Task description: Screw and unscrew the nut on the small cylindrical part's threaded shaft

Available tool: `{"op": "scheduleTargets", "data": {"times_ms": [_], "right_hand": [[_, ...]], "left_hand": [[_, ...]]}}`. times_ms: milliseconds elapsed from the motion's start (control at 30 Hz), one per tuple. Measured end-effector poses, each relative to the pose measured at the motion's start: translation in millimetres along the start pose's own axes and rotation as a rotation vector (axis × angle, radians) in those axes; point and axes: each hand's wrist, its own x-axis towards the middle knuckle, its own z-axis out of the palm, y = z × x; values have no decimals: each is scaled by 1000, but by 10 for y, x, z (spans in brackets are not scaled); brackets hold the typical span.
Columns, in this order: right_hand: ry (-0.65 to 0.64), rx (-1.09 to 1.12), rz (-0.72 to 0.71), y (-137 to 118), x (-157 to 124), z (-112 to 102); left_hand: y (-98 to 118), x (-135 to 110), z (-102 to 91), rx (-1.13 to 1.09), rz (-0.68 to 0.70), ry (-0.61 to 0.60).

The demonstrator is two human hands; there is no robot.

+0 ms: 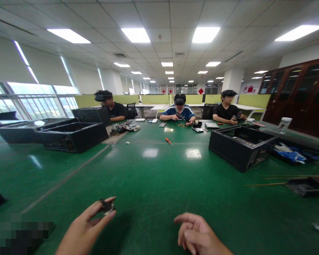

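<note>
My left hand (86, 225) is raised over the green tabletop. Between its thumb and fingertips it pinches a small dark part with a shiny metallic edge (107, 206), whose exact kind I cannot make out. To the right, my right hand (195, 232) hovers above the table with nothing in it. Its index finger points left while the other fingers are loosely curled. Farther off, an orange-handled screwdriver (169, 141) lies on the table.
Black computer cases (74, 136) stand at the left, and another computer case (236, 148) at the right. Near the right edge are blue-and-white gloves (289, 153) and a dark part with thin rods (308, 185). Three people sit across the table (138, 170).
</note>
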Motion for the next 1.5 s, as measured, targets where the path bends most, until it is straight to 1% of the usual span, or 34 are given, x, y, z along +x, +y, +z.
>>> {"op": "scheduleTargets", "data": {"times_ms": [67, 133, 200, 267, 300, 367, 467, 533, 633, 700, 800, 900, 1100, 1300, 1400, 1500], "right_hand": [[89, -94, -31, -79, -15, -46], [213, -206, -92, -143, -23, -105], [319, -291, -138, -167, -23, -153], [373, -369, -149, -152, -15, -171], [384, -411, -140, -136, -10, -167], [404, -503, -107, -102, -3, -139], [418, -605, -55, -83, -5, -77], [409, -644, -34, -92, -14, -47], [386, -669, -6, -112, -28, -29], [377, -663, 10, -128, -34, -23], [378, -662, 32, -170, -40, 5], [380, -706, 29, -235, -41, 58], [367, -844, 19, -333, -37, 130], [342, -850, 20, -377, -28, 147], [324, -861, -4, -391, -20, 157], [312, -870, -9, -394, -17, 159]], "left_hand": [[279, 54, 356, -89, 71, -184], [559, 42, 740, -96, 183, -278], [746, -20, 1081, -80, 266, -348], [799, -102, 1331, -78, 280, -354], [783, -142, 1416, -84, 269, -339], [701, -204, 1511, -100, 267, -315], [578, -249, 1521, -140, 371, -333], [542, -257, 1501, -172, 429, -337], [538, -264, 1502, -217, 440, -341], [546, -274, 1523, -241, 440, -366], [556, -293, 1549, -275, 477, -392], [562, -303, 1552, -296, 510, -390], [577, -305, 1552, -288, 512, -378], [616, -319, 1549, -280, 489, -435], [626, -325, 1546, -285, 502, -436], [617, -334, 1550, -274, 480, -438]]}}
